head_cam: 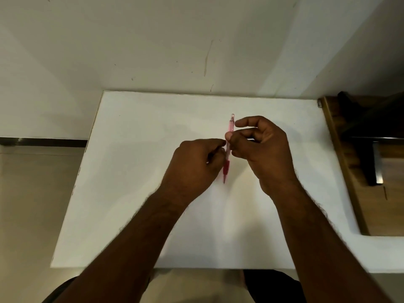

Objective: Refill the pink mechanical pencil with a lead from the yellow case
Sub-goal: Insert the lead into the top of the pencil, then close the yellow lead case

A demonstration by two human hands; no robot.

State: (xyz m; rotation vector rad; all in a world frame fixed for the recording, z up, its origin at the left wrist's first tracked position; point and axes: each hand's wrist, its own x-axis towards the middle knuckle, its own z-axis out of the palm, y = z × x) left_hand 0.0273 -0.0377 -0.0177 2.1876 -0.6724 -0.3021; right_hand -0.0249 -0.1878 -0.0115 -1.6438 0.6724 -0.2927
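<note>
The pink mechanical pencil [228, 147] is held above the middle of the white table [135, 193]. Its clear cap end points away from me and its darker grip and tip point toward me. My left hand [194, 167] is closed beside the pencil's lower half, its fingers against the barrel. My right hand [260, 147] pinches the barrel near its middle with thumb and fingers, the forefinger curled above. No yellow case shows in the head view. I cannot tell whether a lead is in either hand.
A white wall rises behind the table's far edge. A wooden ledge [341, 162] with a dark metal piece [377, 162] runs along the table's right side. Pale floor [32, 204] lies to the left.
</note>
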